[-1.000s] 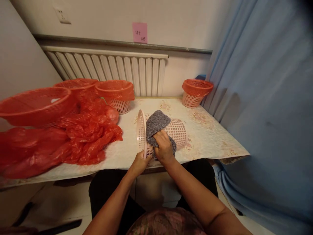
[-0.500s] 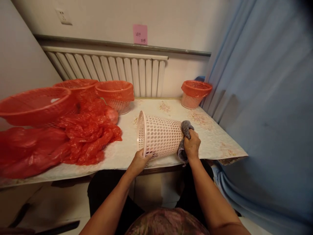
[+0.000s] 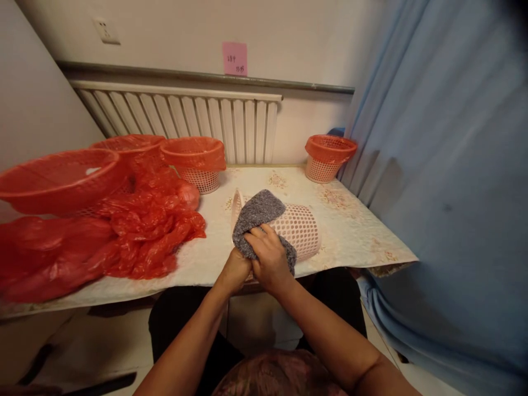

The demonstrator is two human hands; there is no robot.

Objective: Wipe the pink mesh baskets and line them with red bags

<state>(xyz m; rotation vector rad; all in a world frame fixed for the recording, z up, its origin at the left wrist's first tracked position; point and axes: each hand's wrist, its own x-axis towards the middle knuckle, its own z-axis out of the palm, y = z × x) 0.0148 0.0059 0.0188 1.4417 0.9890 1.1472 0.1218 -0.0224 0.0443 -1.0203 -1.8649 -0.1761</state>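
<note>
A pale pink perforated basket [image 3: 304, 228] lies on its side near the table's front edge, its rim to the left and its base to the right. My left hand [image 3: 236, 270] grips it at the rim, with the fingertips partly hidden. A grey cloth [image 3: 262, 209] is draped over the basket's side beside the rim. My right hand [image 3: 270, 257] presses the cloth against the basket with bent fingers, close beside my left hand.
Red plastic bags [image 3: 144, 236] lie heaped on the left of the floral-covered table [image 3: 358, 236]. Behind them stand several red-lined baskets [image 3: 204, 179]. Another lined basket [image 3: 323, 169] is at the back right, beside a blue curtain [image 3: 445, 181]. A radiator [image 3: 214, 118] runs along the wall.
My right hand has moved left with the grey cloth, from the basket's base end to its rim end. The cloth is more spread out. My left hand stays at the rim.
</note>
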